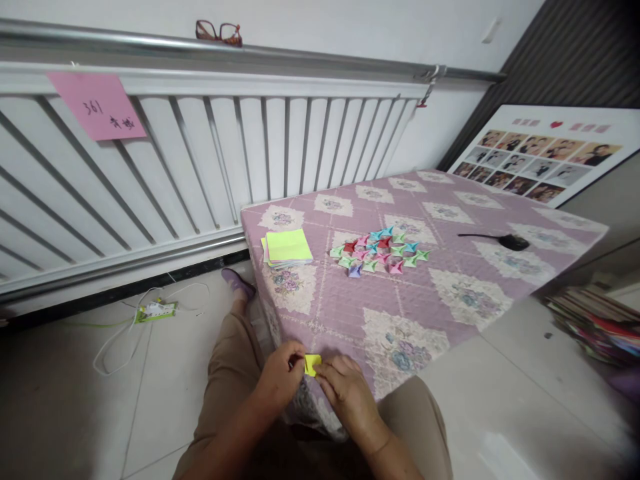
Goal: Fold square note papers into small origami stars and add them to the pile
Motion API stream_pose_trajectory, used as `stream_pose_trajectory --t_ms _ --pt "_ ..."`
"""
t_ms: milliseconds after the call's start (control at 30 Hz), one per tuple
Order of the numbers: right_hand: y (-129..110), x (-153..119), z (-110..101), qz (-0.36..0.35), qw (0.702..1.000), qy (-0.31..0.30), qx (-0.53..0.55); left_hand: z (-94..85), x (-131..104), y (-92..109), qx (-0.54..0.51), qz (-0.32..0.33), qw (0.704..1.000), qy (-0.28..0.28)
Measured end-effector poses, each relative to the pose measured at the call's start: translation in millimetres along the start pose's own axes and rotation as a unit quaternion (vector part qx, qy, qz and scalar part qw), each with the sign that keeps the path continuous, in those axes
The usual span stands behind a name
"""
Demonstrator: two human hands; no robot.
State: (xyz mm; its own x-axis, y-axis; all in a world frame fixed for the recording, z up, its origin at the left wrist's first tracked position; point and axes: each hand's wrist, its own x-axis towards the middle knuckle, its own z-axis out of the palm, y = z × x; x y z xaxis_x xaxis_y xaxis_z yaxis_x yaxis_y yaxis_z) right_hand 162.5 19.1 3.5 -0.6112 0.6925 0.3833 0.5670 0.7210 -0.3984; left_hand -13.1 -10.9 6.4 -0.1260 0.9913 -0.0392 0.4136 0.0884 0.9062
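Observation:
A small folded piece of yellow paper (pixel 313 364) lies at the near corner of the cloth-covered table, between my two hands. My left hand (pixel 283 373) pinches its left edge, with thumb and fingertips together. On the paper's right side, the fingers of my right hand (pixel 347 387) are closed on its edge. Farther up the table sits a stack of square paper sheets (pixel 287 246), yellow-green on top. Right of the stack stands a cluster of several small folded paper pieces (pixel 373 248) in red, pink, blue, green and purple.
The purple patterned tablecloth (pixel 345 300) covers the table beside a white radiator (pixel 280 140). A dark long-handled object (pixel 513 242) lies on the right. Glasses (pixel 219 32) rest on the pipe. A power strip (pixel 157 311) with cables is on the floor; a photo board (pixel 540 157) leans behind.

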Motion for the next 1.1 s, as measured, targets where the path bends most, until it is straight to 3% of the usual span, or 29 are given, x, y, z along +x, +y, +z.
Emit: stream_pose_trajectory --t_ms 267,433,567,700,833,967,1100 --pt "-7.3 6.2 1.1 0.036 0.999 0.029 -0.009 10.6 -5.8 11.2 0.034 0.032 0.999 0.014" --pt "-8.8 7.1 1.4 0.052 0.997 0.053 0.005 15.3 -4.2 8.3 0.056 0.063 0.996 0.003" --pt "-3.0 7.9 -2.4 0.065 0.992 0.058 0.088 16.5 -1.0 4.0 0.053 0.072 0.996 0.010" --pt "0.4 16.1 -13.7 0.132 0.975 0.097 0.153 11.5 1.4 7.9 0.045 0.075 0.996 -0.008" --pt "-5.2 27.5 -21.1 0.120 0.968 0.024 0.221 5.5 2.1 18.3 0.057 0.129 0.989 -0.033" --pt "-13.2 32.1 -24.2 0.144 0.939 -0.006 0.313 2.9 -1.2 25.2 0.055 0.187 0.980 -0.034" --pt "-19.5 31.3 -32.6 0.230 0.885 0.011 0.404 5.6 -7.7 28.2 -0.002 0.123 0.992 0.013"
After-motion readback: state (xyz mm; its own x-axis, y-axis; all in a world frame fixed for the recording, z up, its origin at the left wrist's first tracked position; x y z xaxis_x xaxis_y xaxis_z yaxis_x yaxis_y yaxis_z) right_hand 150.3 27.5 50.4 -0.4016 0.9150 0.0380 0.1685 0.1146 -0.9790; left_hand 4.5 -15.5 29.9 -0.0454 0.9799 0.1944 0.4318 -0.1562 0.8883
